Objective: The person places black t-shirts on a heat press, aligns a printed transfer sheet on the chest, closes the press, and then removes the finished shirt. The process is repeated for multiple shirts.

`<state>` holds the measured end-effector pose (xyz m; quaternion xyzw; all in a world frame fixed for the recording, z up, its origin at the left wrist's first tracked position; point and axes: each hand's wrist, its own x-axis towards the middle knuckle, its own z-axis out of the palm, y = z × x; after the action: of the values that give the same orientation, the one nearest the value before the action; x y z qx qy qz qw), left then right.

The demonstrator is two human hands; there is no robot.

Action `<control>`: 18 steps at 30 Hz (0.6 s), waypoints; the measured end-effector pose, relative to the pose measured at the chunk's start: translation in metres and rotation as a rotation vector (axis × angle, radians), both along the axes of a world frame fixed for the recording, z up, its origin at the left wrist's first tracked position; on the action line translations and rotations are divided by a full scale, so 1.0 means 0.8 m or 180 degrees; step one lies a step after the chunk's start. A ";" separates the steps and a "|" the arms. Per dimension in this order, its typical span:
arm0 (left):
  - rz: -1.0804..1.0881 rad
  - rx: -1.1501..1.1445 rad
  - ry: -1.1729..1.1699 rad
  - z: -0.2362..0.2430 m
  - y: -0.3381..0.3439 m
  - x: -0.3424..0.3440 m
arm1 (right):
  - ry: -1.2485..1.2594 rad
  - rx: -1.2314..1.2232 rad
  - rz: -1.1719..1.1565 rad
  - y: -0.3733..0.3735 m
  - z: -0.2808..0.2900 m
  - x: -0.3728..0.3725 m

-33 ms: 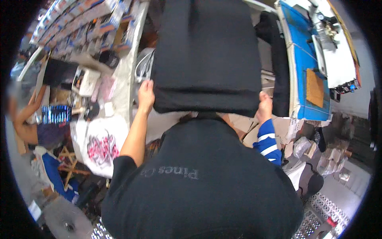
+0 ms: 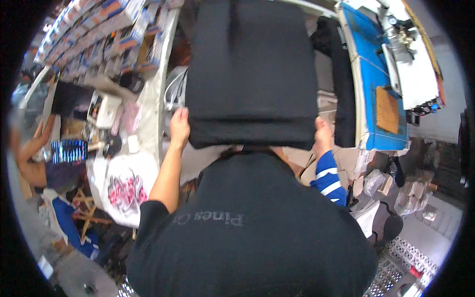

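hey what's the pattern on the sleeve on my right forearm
The sleeve is blue with white stripes, seen best in the head view.

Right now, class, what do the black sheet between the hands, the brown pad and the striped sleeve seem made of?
Black sheet: matte fabric, probably, as its near edge creases softly.
Brown pad: perhaps cork or foam; dull, but too blurred to settle.
Striped sleeve: likely matte, stretchy cloth, since it fits closely.
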<state>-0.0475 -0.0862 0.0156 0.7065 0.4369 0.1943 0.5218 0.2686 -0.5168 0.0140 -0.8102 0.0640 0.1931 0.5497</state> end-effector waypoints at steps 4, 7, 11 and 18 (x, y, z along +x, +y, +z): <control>0.0049 -0.2610 -0.0321 -0.024 0.013 0.014 | 0.1966 0.1715 0.0364 0.003 -0.022 0.011; 0.0078 -0.1746 0.0607 -0.028 0.063 0.040 | 0.1756 0.1309 0.0403 0.021 -0.017 0.068; 0.0456 -0.1878 -0.0964 -0.007 0.173 0.141 | 0.0173 0.0543 0.0192 0.120 0.019 0.199; -0.0339 -0.1139 -0.0672 0.046 0.267 0.384 | 0.0078 0.1305 0.0523 0.356 0.052 0.410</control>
<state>0.2595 0.1274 0.0523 0.6004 0.3694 0.1587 0.6913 0.5969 -0.2318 0.0559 -0.6816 -0.0361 0.2561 0.6845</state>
